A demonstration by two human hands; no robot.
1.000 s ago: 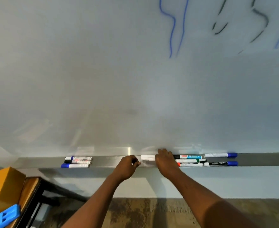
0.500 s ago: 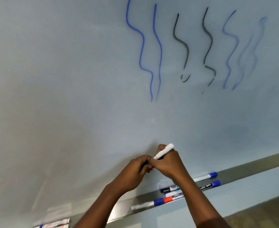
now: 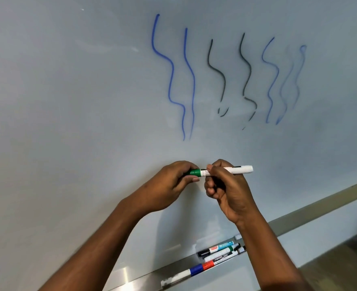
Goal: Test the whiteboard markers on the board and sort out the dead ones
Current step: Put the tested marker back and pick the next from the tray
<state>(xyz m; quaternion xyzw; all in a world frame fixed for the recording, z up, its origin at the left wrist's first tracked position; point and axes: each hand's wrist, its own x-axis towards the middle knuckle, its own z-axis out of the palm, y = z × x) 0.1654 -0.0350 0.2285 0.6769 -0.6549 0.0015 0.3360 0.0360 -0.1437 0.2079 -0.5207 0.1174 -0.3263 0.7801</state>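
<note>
Both hands raised: left hand (image 3: pixel 174 181) grips green cap (image 3: pixel 195 172), right hand (image 3: pixel 225 190) the marker (image 3: pixel 239 169).

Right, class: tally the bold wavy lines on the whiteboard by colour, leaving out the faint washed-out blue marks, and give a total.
Blue lines: 3
Black lines, each broken near its lower end: 2
Total: 5

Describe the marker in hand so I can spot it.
In front of the whiteboard, below the wavy lines, the left hand and right hand hold one marker. It has a green cap and white barrel; the others lie in the tray.
</note>
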